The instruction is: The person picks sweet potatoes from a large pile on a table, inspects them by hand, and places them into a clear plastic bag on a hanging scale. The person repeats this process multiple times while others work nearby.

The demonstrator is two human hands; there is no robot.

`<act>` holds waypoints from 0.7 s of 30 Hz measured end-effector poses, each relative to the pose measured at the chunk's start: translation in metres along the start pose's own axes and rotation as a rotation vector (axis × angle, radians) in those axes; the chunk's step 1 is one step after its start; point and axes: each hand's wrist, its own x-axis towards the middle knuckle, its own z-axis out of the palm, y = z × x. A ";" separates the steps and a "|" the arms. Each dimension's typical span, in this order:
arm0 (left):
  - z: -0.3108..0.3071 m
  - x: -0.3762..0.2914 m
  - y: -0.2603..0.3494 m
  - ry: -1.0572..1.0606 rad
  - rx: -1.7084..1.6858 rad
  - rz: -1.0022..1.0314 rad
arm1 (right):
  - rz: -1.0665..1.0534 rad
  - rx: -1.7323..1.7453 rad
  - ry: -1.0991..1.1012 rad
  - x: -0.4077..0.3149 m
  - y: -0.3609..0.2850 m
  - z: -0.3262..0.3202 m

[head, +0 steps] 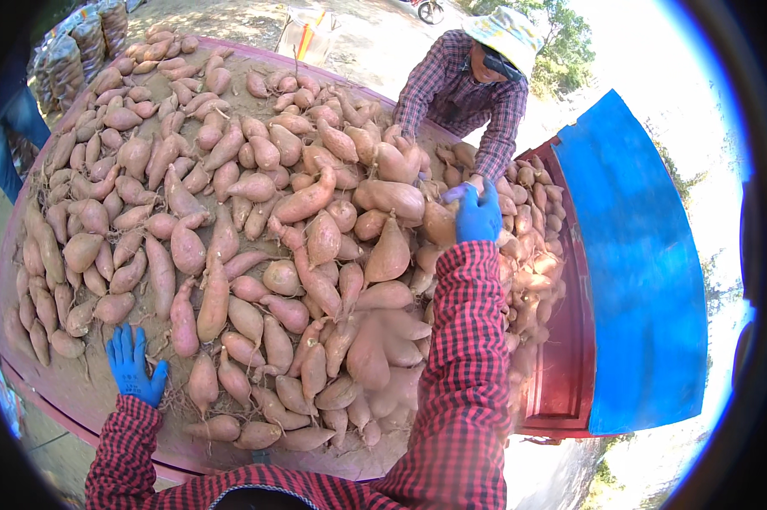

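Sweet potatoes point(249, 188) in several sizes lie spread over a soil-covered pink surface point(358, 468) before me. My left hand point(135, 366), in a blue work glove, rests near its left front edge with the fingers spread. It holds nothing, and a rounded sweet potato point(114, 308) lies just beyond the fingertips. Stretched far forward, my right hand point(478, 213) wears a matching glove and sits at the far right of the heap, beside a tan sweet potato point(439, 224). Its fingertips are partly hidden, so its grip is unclear.
Across the heap a person point(460, 89) in a checked shirt and sun hat leans in, one hand close to my right. A red truck bed point(565, 357) with a blue panel point(638, 274) holds more sweet potatoes. Filled mesh sacks point(64, 67) stand at the far left.
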 end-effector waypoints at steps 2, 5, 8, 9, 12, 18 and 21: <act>-0.003 -0.002 0.001 -0.004 0.004 -0.011 | -0.161 -0.022 -0.156 -0.025 -0.063 0.002; -0.004 0.003 0.016 -0.037 -0.016 0.002 | -0.326 0.177 -0.323 -0.046 -0.103 0.044; -0.010 0.005 0.020 -0.039 -0.018 -0.011 | -0.412 0.358 -0.620 -0.087 -0.179 0.086; -0.014 0.001 0.016 -0.034 -0.005 -0.036 | -0.481 0.411 -0.656 -0.106 -0.208 0.105; -0.010 0.004 0.019 -0.028 -0.069 -0.017 | -0.588 0.513 -0.753 -0.140 -0.266 0.124; -0.022 0.011 0.014 0.010 -0.100 0.002 | -0.676 0.645 -1.047 -0.202 -0.341 0.132; -0.022 0.009 0.008 -0.004 -0.120 0.002 | -0.755 0.711 -1.049 -0.229 -0.366 0.141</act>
